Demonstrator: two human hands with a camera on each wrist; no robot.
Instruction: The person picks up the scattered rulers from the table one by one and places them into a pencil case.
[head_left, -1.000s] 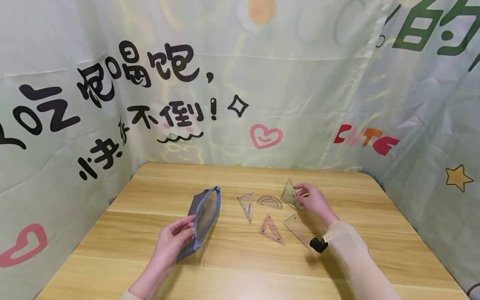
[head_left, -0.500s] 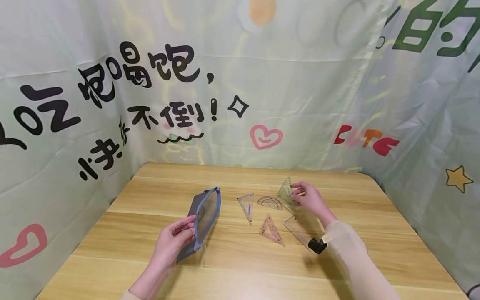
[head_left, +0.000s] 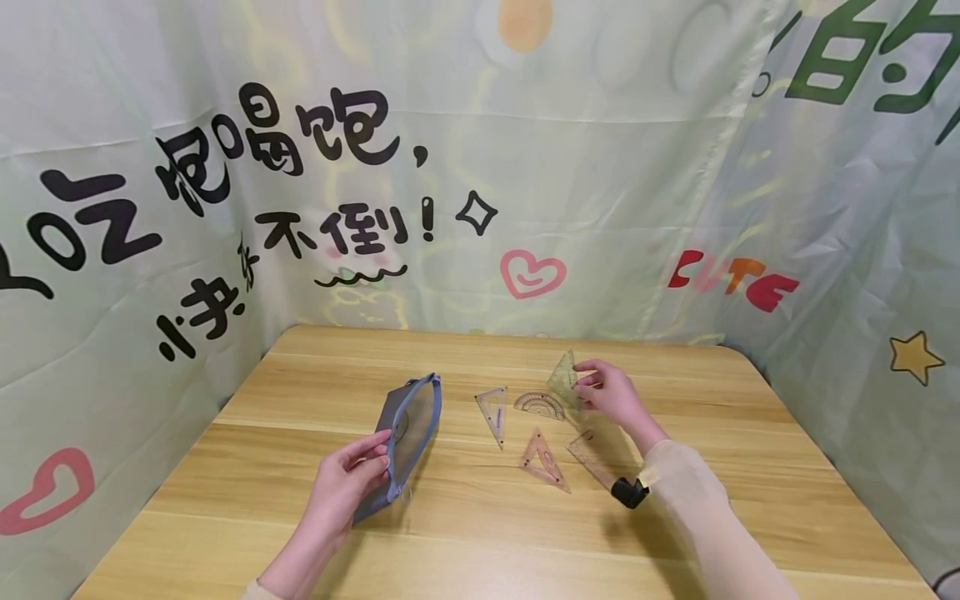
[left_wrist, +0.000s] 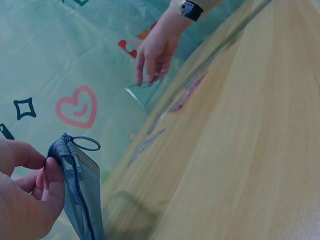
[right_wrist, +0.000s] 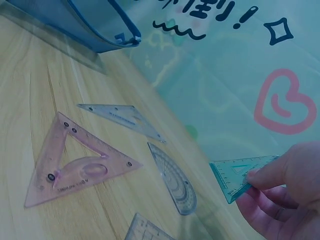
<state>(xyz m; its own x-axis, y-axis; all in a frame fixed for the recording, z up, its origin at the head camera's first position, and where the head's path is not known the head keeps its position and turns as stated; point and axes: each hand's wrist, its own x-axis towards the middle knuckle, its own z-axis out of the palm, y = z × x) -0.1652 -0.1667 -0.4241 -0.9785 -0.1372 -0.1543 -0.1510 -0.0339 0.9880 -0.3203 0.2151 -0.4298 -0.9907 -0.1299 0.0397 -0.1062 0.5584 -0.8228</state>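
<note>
On the left side of the table, my left hand (head_left: 341, 483) pinches the rim of a blue-grey zip pouch (head_left: 382, 408), its mouth gaping toward the right. The pouch's zip (left_wrist: 76, 187) runs along that rim in the left wrist view. My right hand (head_left: 613, 396) holds a green set square (right_wrist: 231, 175) by one side, between thumb and fingers, raised above the table. Below and left of it lie a clear protractor (head_left: 539, 405), a clear narrow set square (head_left: 492, 408) and a pink set square (head_left: 543, 475).
Another clear ruler piece (head_left: 587, 458) lies nearer the right forearm, partly covered by the black wrist camera (head_left: 628, 492). The wooden table (head_left: 480, 550) is bounded at the back and sides by a printed cloth (head_left: 600, 208).
My right hand has moved a little left and away from me with the green set square. The left hand and pouch have stayed in place.
</note>
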